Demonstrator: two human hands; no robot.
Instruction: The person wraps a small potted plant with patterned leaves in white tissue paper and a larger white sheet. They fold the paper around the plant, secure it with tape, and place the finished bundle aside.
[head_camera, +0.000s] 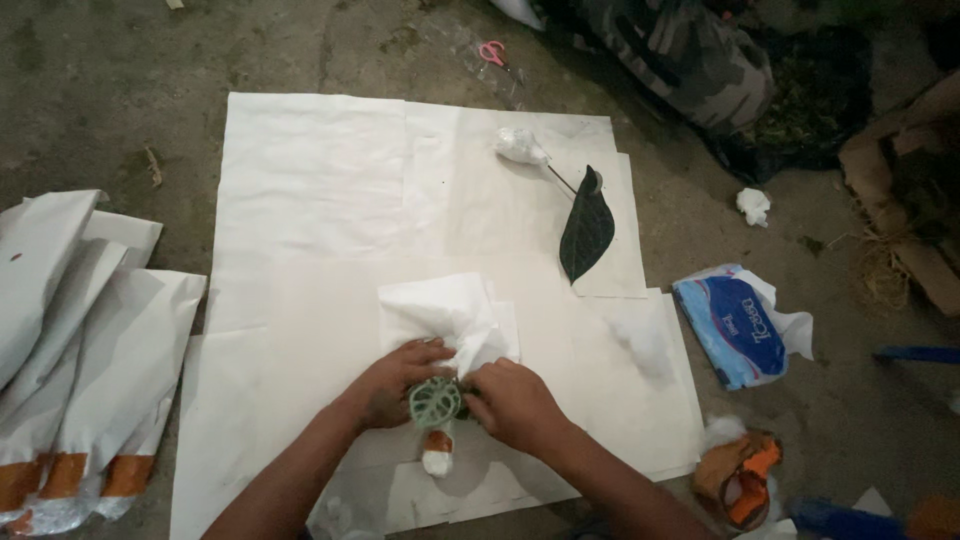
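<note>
Both my hands meet low in the middle over white paper sheets (320, 200) spread on the ground. My left hand (395, 382) and my right hand (510, 400) grip a small plant with a pale green veined leaf (435, 402). Its base, wrapped in brown tape and white cotton (437, 455), points toward me. A white tissue (450, 312) lies bunched just beyond my fingers, touching them. Farther back lies a second plant with a dark leaf (586, 232), a thin stem and a white wrapped root end (520, 146).
Several rolled white paper packets with brown taped ends (80, 370) lie at left. A blue tissue pack (735, 325), a tuft of cotton (640, 340), a crumpled tissue (754, 205), pink scissors (492, 52) and an orange-brown tape roll (740, 470) sit around. A person in camouflage clothing (690, 55) is at the top.
</note>
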